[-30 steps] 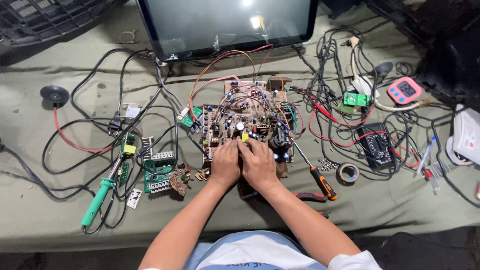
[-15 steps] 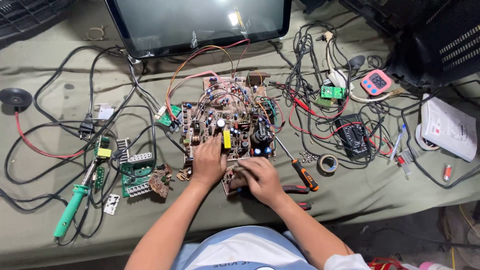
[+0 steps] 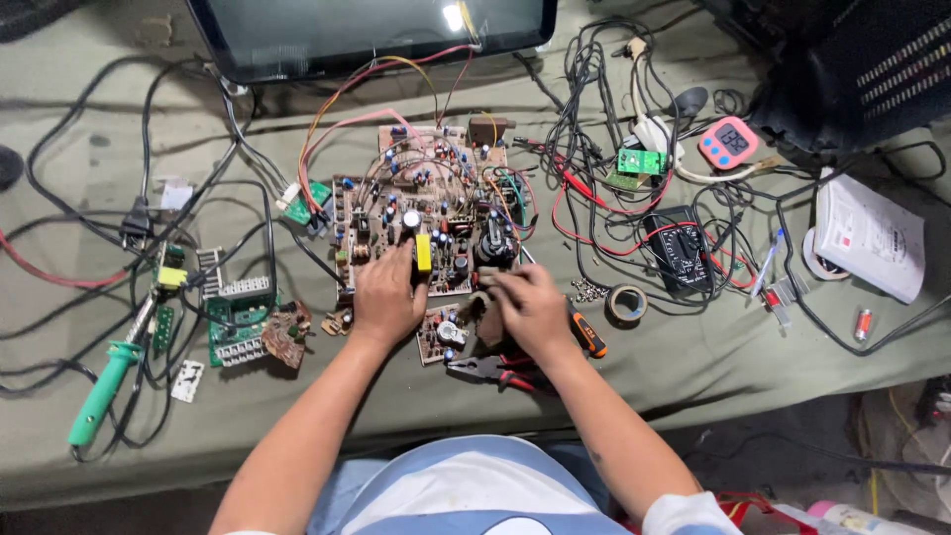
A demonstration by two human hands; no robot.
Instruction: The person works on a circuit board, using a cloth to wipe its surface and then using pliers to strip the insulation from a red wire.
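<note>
on the green cloth-covered bench (image 3: pixel 693 357), right in front of me, the brown circuit board (image 3: pixel 431 223) lies flat, crowded with capacitors, coils and coloured wires that run up toward the dark screen (image 3: pixel 367 35) at the far edge. my left hand (image 3: pixel 388 297) rests palm down on the board's near edge, fingers together and pressed against the parts just beside a yellow component (image 3: pixel 423 253). my right hand (image 3: pixel 530 309) sits at the board's near right corner, fingers curled inward over something small; i cannot tell what it pinches, if anything. just below that hand lie red-handled pliers (image 3: pixel 495 369), and an orange-handled screwdriver (image 3: pixel 586 335) pokes out on its right side. a roll of tape (image 3: pixel 626 303) sits near it, with a black multimeter (image 3: pixel 676 248) further right among tangled leads. a pink timer (image 3: pixel 730 142) sits beyond. well off to the left lies a green soldering iron (image 3: pixel 99 391), with a small green board (image 3: pixel 236 322) between it and my left hand.
</note>
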